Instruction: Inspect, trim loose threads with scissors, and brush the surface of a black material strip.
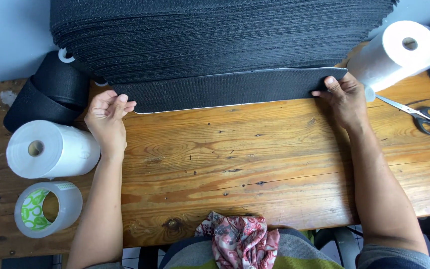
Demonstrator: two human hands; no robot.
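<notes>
Hands work a black fabric strip (225, 89) lying along the upper centre of the wooden worktop (235, 164), below a stack of black strips (215, 35). Right hand (344, 97) pinches the strip's right end, grip closed on it. Left hand (106, 117) rests at the left end, fingers loosely curled, holding nothing.

Knotty wooden table (255, 164); black strip stack (215, 45), white rolls (51, 149), tape (48, 209), scissors (419, 113)
</notes>
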